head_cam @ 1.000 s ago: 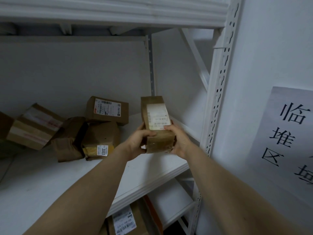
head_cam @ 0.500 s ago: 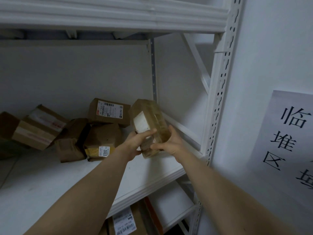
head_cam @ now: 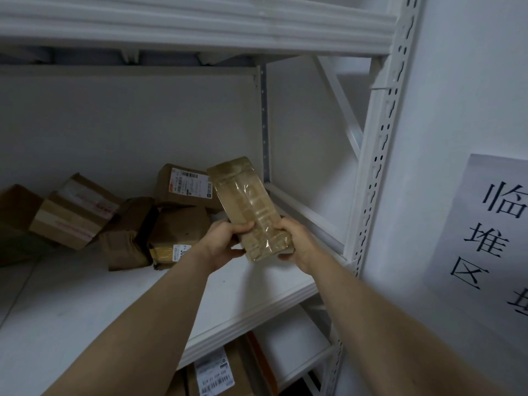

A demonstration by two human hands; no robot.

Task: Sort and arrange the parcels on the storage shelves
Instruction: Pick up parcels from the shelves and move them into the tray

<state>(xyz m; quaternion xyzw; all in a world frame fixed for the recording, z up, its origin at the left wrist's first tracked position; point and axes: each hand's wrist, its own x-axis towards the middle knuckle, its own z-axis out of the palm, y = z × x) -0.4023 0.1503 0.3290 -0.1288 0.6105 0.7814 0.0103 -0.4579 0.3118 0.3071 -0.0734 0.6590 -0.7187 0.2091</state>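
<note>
Above the white shelf point(head_cam: 234, 295) | both hands, left point(head_cam: 225, 241) and right point(head_cam: 297, 242), grip a taped brown parcel point(head_cam: 248, 207) | boxes point(head_cam: 183, 212) piled behind

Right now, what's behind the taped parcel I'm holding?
Behind the taped parcel sits a labelled cardboard box, its right end covered. Past that is the white back wall; anything directly behind the parcel is hidden.

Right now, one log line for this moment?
parcel: held over shelf, taped face to camera, no label showing | left hand: grips its left side | right hand: grips its lower right | other parcels: heaped at shelf back
</note>
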